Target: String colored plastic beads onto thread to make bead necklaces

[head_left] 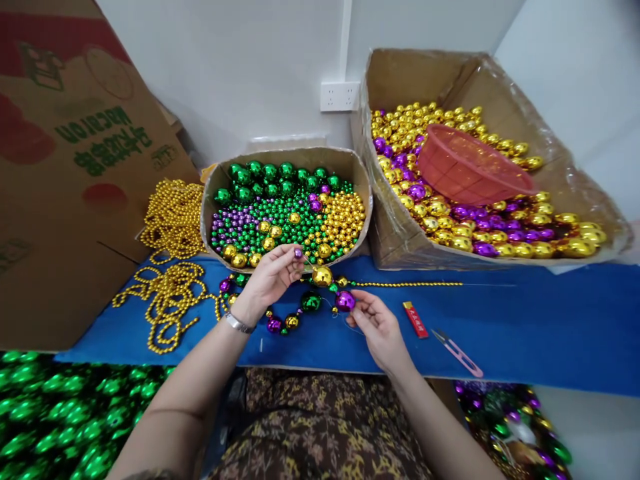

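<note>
Between the fingertips of my left hand (275, 277) is a small purple bead (299, 254), above the front rim of a low cardboard box (363, 250) of loose beads. A thin string runs from it toward a large gold bead (323, 276). My right hand (380, 327) pinches a large purple bead (345, 301), the end one in that row, with a small green bead between it and the gold one. Beneath my hands lies a strand of mixed beads with a large green bead (311, 301). Loose clear thread loops near my right fingers.
On the blue table (550, 327) lie a red packet (416, 320), pink-handled snips (463, 357) and gold bead chains (175, 300). A large carton (400, 247) at right holds gold and purple beads and a red basket (470, 167). Another carton (75, 233) stands left; green beads (60, 413) lie below.
</note>
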The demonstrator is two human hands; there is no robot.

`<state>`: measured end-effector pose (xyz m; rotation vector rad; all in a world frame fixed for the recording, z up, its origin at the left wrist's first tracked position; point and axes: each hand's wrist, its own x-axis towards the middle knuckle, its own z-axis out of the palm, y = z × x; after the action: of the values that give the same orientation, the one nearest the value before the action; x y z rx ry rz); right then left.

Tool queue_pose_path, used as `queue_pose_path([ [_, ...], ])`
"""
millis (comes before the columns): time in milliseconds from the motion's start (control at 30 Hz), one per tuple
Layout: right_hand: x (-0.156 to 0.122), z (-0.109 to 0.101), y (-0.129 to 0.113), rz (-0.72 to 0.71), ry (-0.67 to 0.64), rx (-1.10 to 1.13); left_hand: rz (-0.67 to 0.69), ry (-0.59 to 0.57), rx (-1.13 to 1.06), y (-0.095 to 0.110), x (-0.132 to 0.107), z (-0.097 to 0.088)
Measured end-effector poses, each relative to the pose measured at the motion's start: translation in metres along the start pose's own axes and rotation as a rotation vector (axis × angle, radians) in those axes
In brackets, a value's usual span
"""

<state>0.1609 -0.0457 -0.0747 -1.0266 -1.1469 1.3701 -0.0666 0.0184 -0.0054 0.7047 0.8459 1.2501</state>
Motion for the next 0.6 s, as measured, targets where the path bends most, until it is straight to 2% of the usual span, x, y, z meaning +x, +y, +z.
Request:
queue_pose_path([
  [600, -0.0009, -0.003, -0.0011, 0.004, -0.003, 0.006, 0.008, 0.002, -0.026, -0.0086, -0.0098, 0.0097],
])
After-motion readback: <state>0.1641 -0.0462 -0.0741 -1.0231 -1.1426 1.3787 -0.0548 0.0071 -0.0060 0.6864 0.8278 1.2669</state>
